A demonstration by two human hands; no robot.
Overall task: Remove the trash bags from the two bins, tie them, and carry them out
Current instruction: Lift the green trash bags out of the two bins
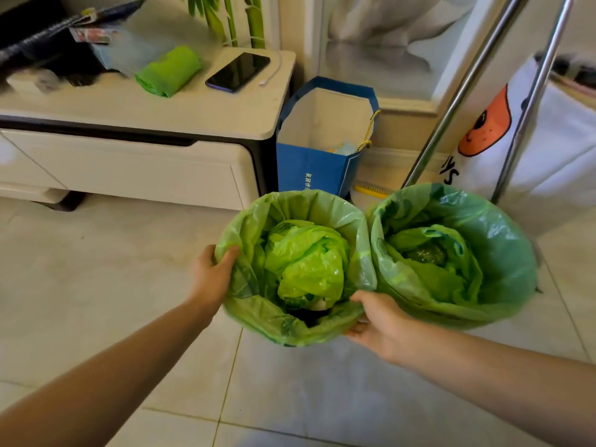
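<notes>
Both hands pinched the liner rim of the near bin [295,330] — left hand [211,279] at its left edge, right hand [383,330] at its right — the second bin [503,253] touching alongside.

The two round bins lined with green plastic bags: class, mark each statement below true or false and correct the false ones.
1. Both hands hold the rim of the left green-lined bin. True: the left hand has a grip on its left edge, the right hand on its near right edge.
2. The right green-lined bin is being lifted. False: no hand touches it.
3. A dark smartphone lies on the pale cabinet top. True.
4. The blue paper gift bag stands in front of the bins. False: it stands behind them, beside the cabinet.
5. The bins stand far apart. False: their liners touch.
</notes>
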